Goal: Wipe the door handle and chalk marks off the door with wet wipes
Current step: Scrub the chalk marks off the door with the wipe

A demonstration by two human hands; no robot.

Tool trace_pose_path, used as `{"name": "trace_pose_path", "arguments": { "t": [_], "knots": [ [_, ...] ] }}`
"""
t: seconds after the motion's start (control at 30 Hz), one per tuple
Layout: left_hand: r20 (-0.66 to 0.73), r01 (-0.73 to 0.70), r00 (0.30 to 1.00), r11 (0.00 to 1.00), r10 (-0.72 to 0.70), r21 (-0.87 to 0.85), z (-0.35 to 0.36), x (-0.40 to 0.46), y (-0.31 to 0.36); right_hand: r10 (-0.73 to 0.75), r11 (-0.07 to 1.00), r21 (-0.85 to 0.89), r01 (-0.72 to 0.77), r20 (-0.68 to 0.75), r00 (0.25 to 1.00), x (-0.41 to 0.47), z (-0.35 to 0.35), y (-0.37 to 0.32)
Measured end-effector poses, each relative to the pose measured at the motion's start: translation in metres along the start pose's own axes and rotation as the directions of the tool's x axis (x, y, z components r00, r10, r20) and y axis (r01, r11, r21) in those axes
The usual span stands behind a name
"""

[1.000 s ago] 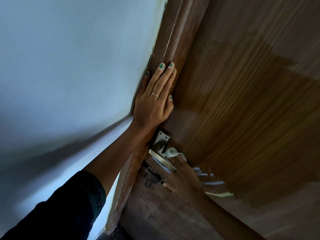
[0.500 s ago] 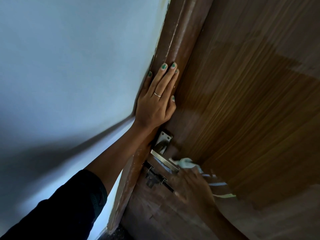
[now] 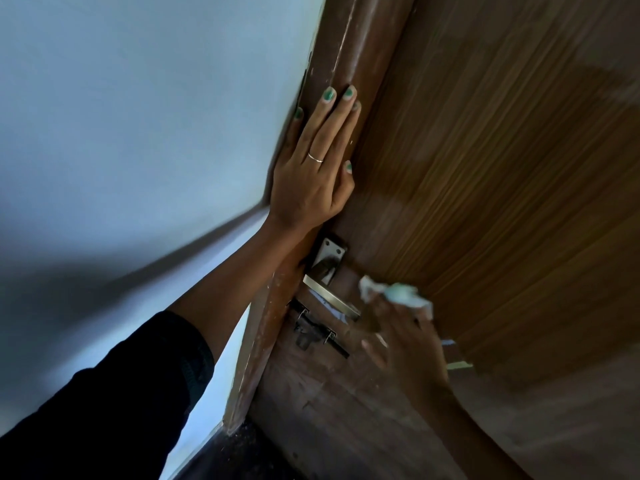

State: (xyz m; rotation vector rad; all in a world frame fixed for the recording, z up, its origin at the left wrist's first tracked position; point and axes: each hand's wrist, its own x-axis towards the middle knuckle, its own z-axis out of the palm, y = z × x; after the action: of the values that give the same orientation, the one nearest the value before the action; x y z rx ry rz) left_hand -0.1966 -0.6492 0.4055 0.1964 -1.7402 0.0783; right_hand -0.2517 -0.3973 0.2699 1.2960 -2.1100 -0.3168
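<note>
Against the wooden door (image 3: 502, 168), right hand (image 3: 405, 344) presses wipe (image 3: 398, 294).

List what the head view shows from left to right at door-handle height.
Dark sleeve → pale wall → brown door frame → metal door handle → wet wipe in the blurred right hand → wood-grain door.

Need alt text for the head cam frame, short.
A right hand, motion-blurred, holds a white wet wipe against a wooden door beside its metal door handle, while the left hand presses flat on the door frame.
</note>
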Motion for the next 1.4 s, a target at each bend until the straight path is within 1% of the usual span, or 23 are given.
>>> {"name": "trace_pose_path", "arguments": {
  "t": [0.07, 0.13, 0.23, 0.3, 0.37, 0.4, 0.43, 0.47, 0.53, 0.6, 0.67, 0.77, 0.83, 0.87, 0.93, 1.0, 1.07, 1.13, 1.17, 1.23, 1.3, 1.33, 1.4],
  "knots": [
    [-0.004, 0.002, 1.0, 1.0, -0.002, 0.006, 0.0, 0.0, 0.0, 0.194, 0.981, 0.037, -0.192, -0.076, 0.978, 0.007, -0.013, 0.009],
    [-0.002, 0.007, 1.0, 1.0, -0.007, 0.009, 0.0, 0.0, 0.001, 0.216, 0.976, 0.046, -0.214, -0.051, 0.975, 0.0, -0.009, 0.002],
    [-0.003, 0.016, 1.0, 1.0, -0.016, 0.023, -0.001, 0.0, 0.001, 0.001, 1.0, -0.012, 0.001, 0.163, 0.987, -0.036, 0.028, -0.019],
    [-0.003, 0.02, 1.0, 0.999, -0.02, 0.033, -0.001, 0.001, 0.001, -0.119, 0.991, -0.013, 0.132, 0.346, 0.93, -0.057, 0.049, -0.02],
    [-0.001, 0.023, 1.0, 0.999, -0.023, 0.03, -0.001, 0.001, 0.001, -0.172, 0.983, 0.014, 0.181, 0.394, 0.903, -0.059, 0.051, -0.016],
    [-0.002, 0.023, 1.0, 0.999, -0.023, 0.027, -0.001, 0.001, 0.002, -0.149, 0.989, 0.038, 0.145, 0.369, 0.917, -0.055, 0.045, -0.014],
    [-0.004, 0.023, 1.0, 0.999, -0.023, 0.029, -0.001, 0.001, 0.002, -0.073, 0.996, 0.067, 0.054, 0.312, 0.947, -0.047, 0.034, -0.011],
    [-0.007, 0.022, 1.0, 0.999, -0.022, 0.036, -0.001, 0.001, 0.002, 0.041, 0.995, 0.086, -0.059, 0.201, 0.979, -0.038, 0.022, -0.007],
    [-0.011, 0.02, 1.0, 0.998, -0.02, 0.054, -0.001, 0.0, 0.001, 0.261, 0.963, 0.077, -0.259, -0.016, 0.965, -0.023, -0.001, 0.004],
    [-0.015, 0.017, 1.0, 0.997, -0.016, 0.072, 0.0, 0.001, 0.001, 0.324, 0.946, 0.047, -0.322, -0.074, 0.943, -0.023, -0.003, 0.007],
    [-0.013, 0.021, 1.0, 0.996, -0.02, 0.089, 0.0, 0.001, 0.002, 0.257, 0.964, 0.054, -0.258, 0.028, 0.966, -0.039, 0.017, -0.001],
    [-0.019, 0.02, 1.0, 0.994, -0.018, 0.106, -0.002, 0.002, 0.002, 0.014, 0.999, 0.026, -0.02, 0.224, 0.974, -0.069, 0.049, -0.015],
    [-0.019, 0.019, 1.0, 0.994, -0.017, 0.105, -0.002, 0.002, 0.002, -0.072, 0.997, 0.028, 0.068, 0.217, 0.974, -0.07, 0.048, -0.012],
    [-0.018, 0.018, 1.0, 0.994, -0.016, 0.106, -0.003, 0.002, 0.002, -0.063, 0.998, 0.035, 0.057, 0.174, 0.983, -0.066, 0.04, -0.009],
    [-0.019, 0.018, 1.0, 0.993, -0.016, 0.12, -0.002, 0.002, 0.002, 0.108, 0.991, 0.072, -0.113, 0.075, 0.991, -0.052, 0.016, 0.001],
    [-0.02, 0.016, 1.0, 0.991, -0.013, 0.132, -0.002, 0.002, 0.003, 0.324, 0.944, 0.086, -0.32, -0.031, 0.946, -0.041, -0.004, 0.015],
    [-0.029, 0.01, 1.0, 0.991, -0.006, 0.133, -0.002, 0.002, 0.003, 0.41, 0.911, 0.065, -0.406, -0.051, 0.911, -0.042, -0.007, 0.017],
    [-0.036, 0.015, 0.999, 0.991, -0.01, 0.13, -0.001, 0.003, 0.003, 0.346, 0.933, 0.081, -0.352, 0.079, 0.935, -0.06, 0.008, 0.008],
    [-0.037, 0.018, 0.999, 0.991, -0.013, 0.133, -0.001, 0.003, 0.003, 0.256, 0.957, 0.09, -0.277, 0.191, 0.948, -0.073, 0.019, 0.001],
    [-0.034, 0.021, 0.999, 0.99, -0.016, 0.139, 0.0, 0.002, 0.002, 0.055, 0.992, 0.084, -0.093, 0.37, 0.928, -0.098, 0.038, -0.006],
    [-0.032, 0.021, 0.999, 0.99, -0.016, 0.141, -0.001, 0.002, 0.003, -0.028, 0.993, 0.114, -0.012, 0.343, 0.939, -0.105, 0.041, -0.002],
    [-0.029, 0.019, 0.999, 0.99, -0.016, 0.14, -0.001, 0.002, 0.003, 0.016, 0.988, 0.145, -0.06, 0.287, 0.958, -0.1, 0.033, 0.002],
    [-0.028, 0.021, 0.999, 0.99, -0.018, 0.138, -0.001, 0.002, 0.002, 0.249, 0.949, 0.161, -0.27, 0.14, 0.958, -0.086, 0.011, 0.012]
  ]
}}
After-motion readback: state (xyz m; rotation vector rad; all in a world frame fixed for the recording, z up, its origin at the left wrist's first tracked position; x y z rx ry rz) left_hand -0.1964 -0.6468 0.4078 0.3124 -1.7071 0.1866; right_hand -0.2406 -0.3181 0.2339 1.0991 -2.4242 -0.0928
